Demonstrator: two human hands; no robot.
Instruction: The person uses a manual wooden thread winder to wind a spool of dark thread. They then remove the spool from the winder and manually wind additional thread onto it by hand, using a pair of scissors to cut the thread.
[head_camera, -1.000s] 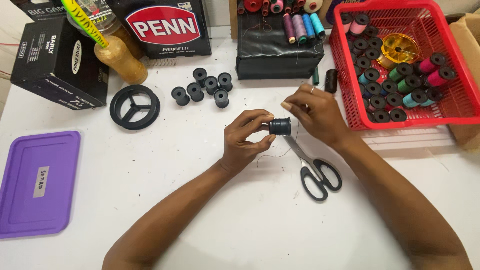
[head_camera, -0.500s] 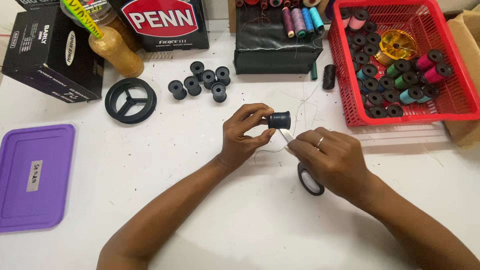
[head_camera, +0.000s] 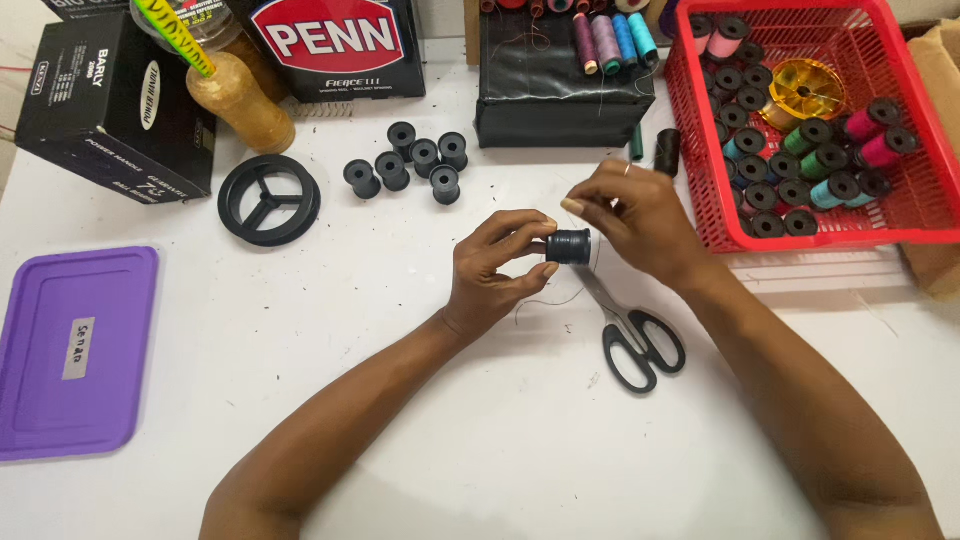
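A small dark spool (head_camera: 569, 246) is pinched between the thumb and fingertips of the left hand (head_camera: 497, 270) above the middle of the white table (head_camera: 480, 440), while the right hand (head_camera: 632, 220) is held against its far-right side, fingers pressed together on fine thread. Black-handled scissors (head_camera: 630, 330) lie just near of it; a red basket (head_camera: 905, 215) of spools stands at far right.

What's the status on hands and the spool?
Left hand pinches black spool above the table. Right hand at spool's far end, working thread. Scissors lie just beneath, untouched.
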